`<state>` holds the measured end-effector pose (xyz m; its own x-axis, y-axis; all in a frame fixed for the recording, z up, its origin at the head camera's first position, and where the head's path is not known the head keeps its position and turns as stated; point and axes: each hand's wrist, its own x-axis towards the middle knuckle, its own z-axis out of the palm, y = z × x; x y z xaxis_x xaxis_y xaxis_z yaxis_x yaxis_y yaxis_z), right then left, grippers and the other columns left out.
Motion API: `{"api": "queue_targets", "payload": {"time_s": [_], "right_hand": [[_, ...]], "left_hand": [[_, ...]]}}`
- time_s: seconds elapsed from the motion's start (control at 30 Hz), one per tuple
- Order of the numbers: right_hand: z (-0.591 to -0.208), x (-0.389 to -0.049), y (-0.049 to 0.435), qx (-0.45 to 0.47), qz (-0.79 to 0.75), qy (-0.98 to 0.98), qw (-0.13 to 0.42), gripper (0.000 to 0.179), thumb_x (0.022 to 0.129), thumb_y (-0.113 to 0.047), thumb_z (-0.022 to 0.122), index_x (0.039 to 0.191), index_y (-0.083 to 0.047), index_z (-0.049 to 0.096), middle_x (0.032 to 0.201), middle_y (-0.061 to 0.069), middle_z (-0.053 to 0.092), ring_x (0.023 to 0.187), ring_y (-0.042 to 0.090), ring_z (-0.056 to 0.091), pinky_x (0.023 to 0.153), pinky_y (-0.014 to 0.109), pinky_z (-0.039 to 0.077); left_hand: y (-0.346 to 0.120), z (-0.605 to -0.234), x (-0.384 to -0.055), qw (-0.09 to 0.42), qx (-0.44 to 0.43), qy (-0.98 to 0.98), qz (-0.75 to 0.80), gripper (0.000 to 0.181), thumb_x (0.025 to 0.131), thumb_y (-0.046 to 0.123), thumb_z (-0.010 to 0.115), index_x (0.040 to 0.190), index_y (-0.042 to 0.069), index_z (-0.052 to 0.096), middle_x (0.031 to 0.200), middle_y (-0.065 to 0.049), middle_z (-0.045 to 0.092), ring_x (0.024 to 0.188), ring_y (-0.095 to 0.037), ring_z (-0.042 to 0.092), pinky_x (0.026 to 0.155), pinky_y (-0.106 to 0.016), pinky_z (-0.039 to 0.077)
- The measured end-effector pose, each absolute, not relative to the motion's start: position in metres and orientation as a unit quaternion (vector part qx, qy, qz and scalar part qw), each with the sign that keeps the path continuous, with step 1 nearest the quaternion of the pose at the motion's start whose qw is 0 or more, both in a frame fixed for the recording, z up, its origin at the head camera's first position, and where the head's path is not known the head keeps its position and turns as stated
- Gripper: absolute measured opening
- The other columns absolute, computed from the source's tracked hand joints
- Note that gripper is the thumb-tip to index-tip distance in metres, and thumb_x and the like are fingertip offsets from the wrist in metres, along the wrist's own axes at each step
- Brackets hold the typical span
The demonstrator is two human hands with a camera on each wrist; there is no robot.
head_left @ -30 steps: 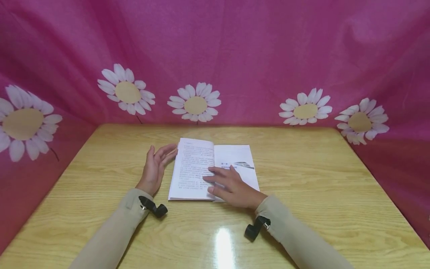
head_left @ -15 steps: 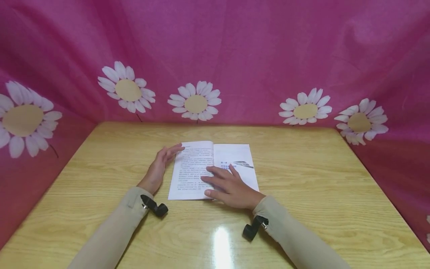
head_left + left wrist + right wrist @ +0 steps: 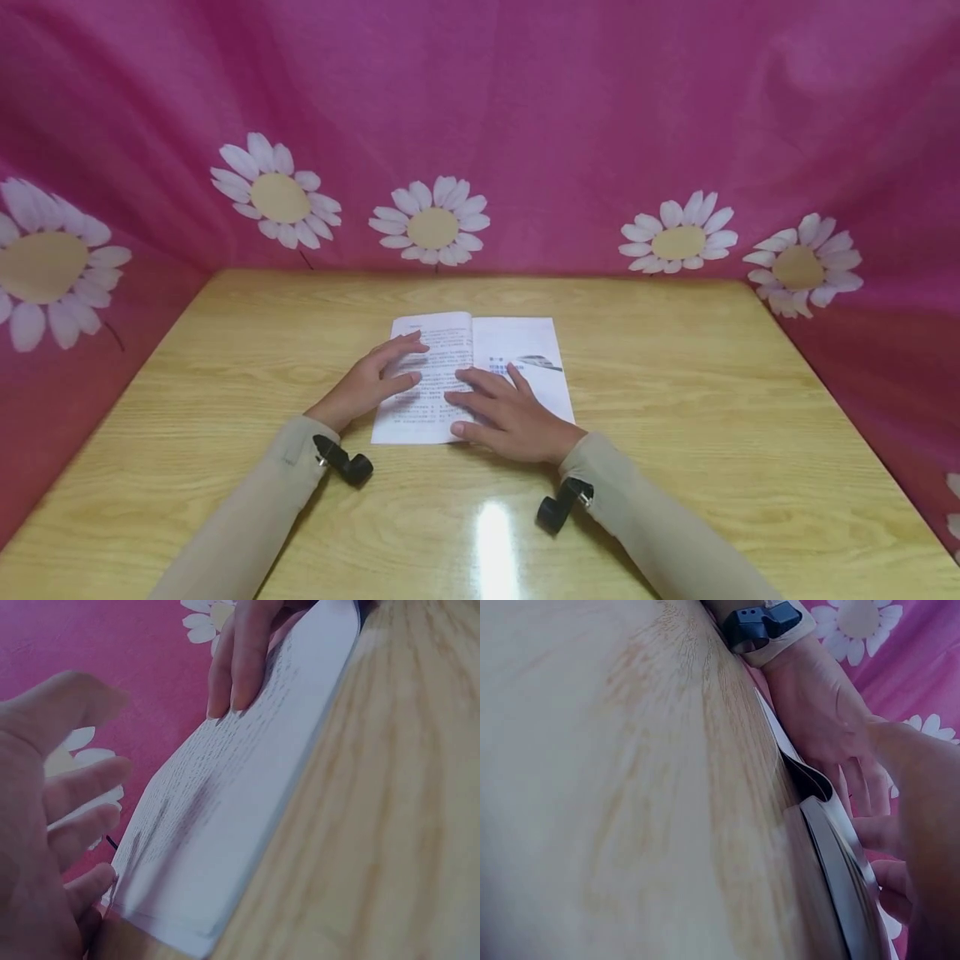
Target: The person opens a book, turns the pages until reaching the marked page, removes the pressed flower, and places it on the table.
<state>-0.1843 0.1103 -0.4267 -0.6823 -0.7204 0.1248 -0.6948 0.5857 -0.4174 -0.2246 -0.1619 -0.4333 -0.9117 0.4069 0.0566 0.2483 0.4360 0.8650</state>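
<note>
An open book (image 3: 517, 333) lies on the wooden table, printed text on its left page (image 3: 427, 429) and a train picture on its right one. My left hand (image 3: 363, 385) is over the left page with its fingers extended and spread. In the left wrist view that hand (image 3: 37, 825) is at the page's outer end, one fingertip right at the edge. My right hand (image 3: 517, 421) rests on the book around the centre fold, fingers spread toward the left page. Seen from the right wrist, the page block (image 3: 840, 870) shows edge-on, with the left page arching up from the fold.
The wooden table (image 3: 690, 433) extends around the book on all sides. A pink curtain (image 3: 555, 125) with daisies closes off the back and both sides. Small black cameras (image 3: 345, 462) are strapped at both sleeve cuffs.
My left hand has moved from beside the book's left edge to over the left page, turning palm-down. The raised left page has settled lower. The right hand has barely moved.
</note>
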Motion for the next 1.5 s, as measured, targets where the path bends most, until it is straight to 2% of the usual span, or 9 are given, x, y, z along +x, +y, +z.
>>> {"api": "queue_targets", "payload": {"time_s": [0.17, 0.27, 0.47, 0.6, 0.8, 1.03, 1.13, 1.33, 1.5], "right_hand": [[-0.427, -0.186, 0.11, -0.403, -0.224, 0.887, 0.029, 0.058, 0.097, -0.061, 0.037, 0.143, -0.027, 0.048, 0.156, 0.0, 0.029, 0.145, 0.016, 0.019, 0.113, 0.062, 0.0], [-0.427, -0.188, 0.109, -0.405, -0.221, 0.887, 0.026, 0.058, 0.097, -0.061, 0.036, 0.143, -0.027, 0.047, 0.156, 0.0, 0.028, 0.145, 0.015, 0.019, 0.113, 0.061, 0.001], [-0.422, -0.191, 0.108, -0.405, -0.238, 0.882, 0.041, 0.058, 0.097, -0.06, 0.037, 0.143, -0.028, 0.047, 0.157, -0.001, 0.029, 0.145, 0.012, 0.018, 0.114, 0.059, 0.002], [-0.421, -0.195, 0.112, -0.407, -0.257, 0.875, 0.054, 0.06, 0.095, -0.06, 0.044, 0.145, -0.026, 0.045, 0.156, 0.0, 0.03, 0.145, 0.011, 0.019, 0.115, 0.057, 0.002], [-0.418, -0.208, 0.125, -0.379, -0.292, 0.877, 0.046, 0.066, 0.091, -0.058, 0.054, 0.145, -0.022, 0.045, 0.156, 0.005, 0.031, 0.144, 0.018, 0.023, 0.116, 0.052, 0.011], [-0.419, -0.23, 0.158, -0.301, -0.293, 0.906, 0.053, 0.083, 0.087, -0.065, 0.055, 0.152, -0.022, 0.03, 0.16, 0.005, 0.019, 0.147, 0.021, 0.011, 0.116, 0.053, -0.004], [-0.42, -0.24, 0.174, -0.27, -0.3, 0.914, 0.046, 0.086, 0.087, -0.063, 0.058, 0.153, -0.018, 0.026, 0.16, 0.008, 0.017, 0.148, 0.025, 0.009, 0.115, 0.057, -0.004], [-0.426, -0.255, 0.198, -0.216, -0.342, 0.914, 0.042, 0.093, 0.086, -0.057, 0.064, 0.154, -0.012, 0.02, 0.159, 0.01, 0.019, 0.147, 0.025, 0.012, 0.117, 0.054, 0.001], [-0.43, -0.258, 0.202, -0.197, -0.34, 0.917, 0.065, 0.1, 0.081, -0.062, 0.065, 0.156, -0.017, 0.016, 0.161, 0.004, 0.016, 0.148, 0.022, 0.008, 0.117, 0.05, -0.003]], "left_hand": [[-0.16, -0.432, -0.223, 0.066, 0.229, 0.875, 0.422, 0.05, 0.088, 0.036, 0.07, 0.133, 0.02, 0.058, 0.156, -0.001, 0.032, 0.146, -0.029, 0.014, 0.115, -0.057, 0.006], [-0.159, -0.431, -0.222, 0.062, 0.235, 0.892, 0.38, 0.055, 0.086, 0.042, 0.07, 0.135, 0.021, 0.057, 0.156, -0.001, 0.032, 0.147, -0.03, 0.013, 0.114, -0.057, 0.004], [-0.159, -0.432, -0.224, 0.044, 0.252, 0.914, 0.314, 0.06, 0.085, 0.048, 0.068, 0.138, 0.023, 0.055, 0.156, -0.003, 0.032, 0.146, -0.033, 0.013, 0.113, -0.058, 0.007], [-0.158, -0.432, -0.224, 0.042, 0.252, 0.917, 0.307, 0.06, 0.084, 0.049, 0.069, 0.137, 0.025, 0.055, 0.155, -0.003, 0.033, 0.146, -0.032, 0.013, 0.113, -0.058, 0.006], [-0.155, -0.435, -0.223, 0.039, 0.253, 0.922, 0.29, 0.063, 0.083, 0.05, 0.07, 0.139, 0.026, 0.053, 0.156, -0.003, 0.032, 0.146, -0.032, 0.013, 0.114, -0.058, 0.005], [-0.153, -0.434, -0.223, 0.027, 0.257, 0.925, 0.279, 0.064, 0.082, 0.05, 0.071, 0.139, 0.026, 0.053, 0.156, -0.003, 0.032, 0.146, -0.031, 0.013, 0.114, -0.057, 0.004], [-0.153, -0.434, -0.224, 0.026, 0.256, 0.925, 0.279, 0.065, 0.082, 0.05, 0.072, 0.139, 0.027, 0.053, 0.156, -0.002, 0.032, 0.147, -0.03, 0.013, 0.114, -0.056, 0.003], [-0.151, -0.437, -0.223, 0.032, 0.256, 0.927, 0.273, 0.065, 0.081, 0.053, 0.071, 0.139, 0.028, 0.053, 0.156, -0.001, 0.032, 0.147, -0.03, 0.013, 0.115, -0.055, 0.002], [-0.149, -0.437, -0.221, 0.039, 0.25, 0.928, 0.273, 0.064, 0.082, 0.053, 0.07, 0.139, 0.029, 0.052, 0.156, 0.001, 0.03, 0.147, -0.028, 0.012, 0.115, -0.054, 0.002]]}}
